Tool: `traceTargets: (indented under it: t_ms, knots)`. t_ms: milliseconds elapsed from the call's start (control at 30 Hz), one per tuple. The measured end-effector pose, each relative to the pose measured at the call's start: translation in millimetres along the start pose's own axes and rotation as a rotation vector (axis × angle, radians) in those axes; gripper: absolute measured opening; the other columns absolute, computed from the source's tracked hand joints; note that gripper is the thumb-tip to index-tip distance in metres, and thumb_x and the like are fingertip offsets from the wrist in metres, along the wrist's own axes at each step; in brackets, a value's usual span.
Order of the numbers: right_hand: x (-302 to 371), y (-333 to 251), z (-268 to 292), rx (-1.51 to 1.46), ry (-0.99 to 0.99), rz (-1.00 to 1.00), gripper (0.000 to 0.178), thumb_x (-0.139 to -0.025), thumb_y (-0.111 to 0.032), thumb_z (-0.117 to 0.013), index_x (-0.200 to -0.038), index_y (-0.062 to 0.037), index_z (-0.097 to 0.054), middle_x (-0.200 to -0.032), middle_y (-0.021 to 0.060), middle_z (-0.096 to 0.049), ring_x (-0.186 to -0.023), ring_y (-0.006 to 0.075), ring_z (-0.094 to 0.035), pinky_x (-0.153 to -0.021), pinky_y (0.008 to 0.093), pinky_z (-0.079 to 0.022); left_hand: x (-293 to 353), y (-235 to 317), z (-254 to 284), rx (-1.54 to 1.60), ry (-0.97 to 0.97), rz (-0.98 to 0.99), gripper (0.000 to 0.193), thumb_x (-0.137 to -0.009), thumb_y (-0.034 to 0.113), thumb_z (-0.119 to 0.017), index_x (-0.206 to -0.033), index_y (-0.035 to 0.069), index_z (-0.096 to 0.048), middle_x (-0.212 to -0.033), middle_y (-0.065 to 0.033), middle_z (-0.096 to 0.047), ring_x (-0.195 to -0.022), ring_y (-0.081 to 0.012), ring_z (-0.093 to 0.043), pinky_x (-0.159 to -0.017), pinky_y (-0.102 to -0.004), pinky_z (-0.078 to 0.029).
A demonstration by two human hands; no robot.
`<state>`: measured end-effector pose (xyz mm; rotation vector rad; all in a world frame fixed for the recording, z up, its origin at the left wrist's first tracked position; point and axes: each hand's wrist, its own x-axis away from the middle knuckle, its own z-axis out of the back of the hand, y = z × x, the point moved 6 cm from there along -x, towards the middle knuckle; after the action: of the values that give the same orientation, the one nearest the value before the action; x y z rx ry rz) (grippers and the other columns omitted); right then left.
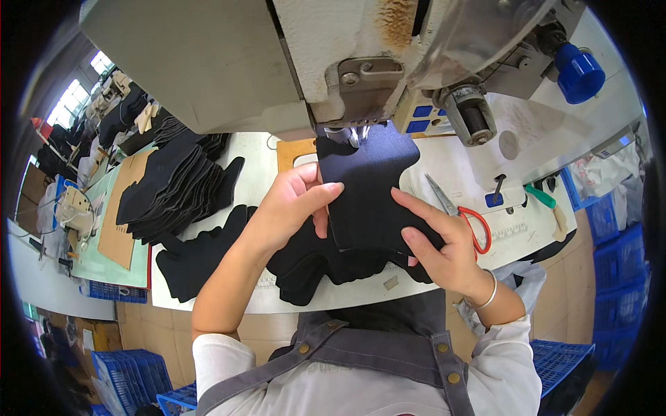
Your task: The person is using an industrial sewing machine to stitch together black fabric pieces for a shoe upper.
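Panel: one, black, centre of frame, held above the worktop; its far end lies under the presser foot of one sewing machine. Long axis runs near up-down, that end pointing to the top of frame.

Hands: two, apart from each other, both clamped on the panel. Left hand grips its left edge, thumb on top. Right hand grips its lower right, thumb and forefinger on top, one fingertip showing below.

Scissors: one pair, red-handled, just right of the right hand, blades toward upper left. Stack: one, black pieces, left of centre; layers overlap, exact count unclear.
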<state>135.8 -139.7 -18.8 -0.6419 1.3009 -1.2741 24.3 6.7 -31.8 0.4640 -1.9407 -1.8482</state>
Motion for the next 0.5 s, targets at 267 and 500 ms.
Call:
traceTargets:
  t_ms: [267, 500]
  knots:
    - [-16, 5, 7, 0.012, 0.021, -0.022, 0.037, -0.084, -0.005, -0.050, -0.121, -0.0059, -0.047, -0.082, 0.0070, -0.061, -0.051, 0.0053, -0.048, -0.049, 0.0201, -0.042, -11, 8, 7, -0.021, 0.030, -0.066, 0.029, -0.076, 0.023, -0.057, -0.091, -0.001, -0.055, -0.069, -0.0046, -0.055, -0.045, -0.0118, -0.051, -0.038, -0.0224, -0.042]
    - [-32, 10, 18, -0.048, 0.071, -0.027, 0.032, -0.084, -0.007, -0.051, -0.116, -0.0058, -0.052, -0.088, 0.0071, -0.060, -0.053, 0.0054, -0.050, -0.049, 0.0191, -0.043, -18, 9, 9, 0.055, 0.092, -0.059, 0.021, -0.079, 0.023, -0.055, -0.085, 0.003, -0.056, -0.064, -0.0042, -0.055, -0.043, -0.0113, -0.050, -0.044, -0.0208, -0.041]
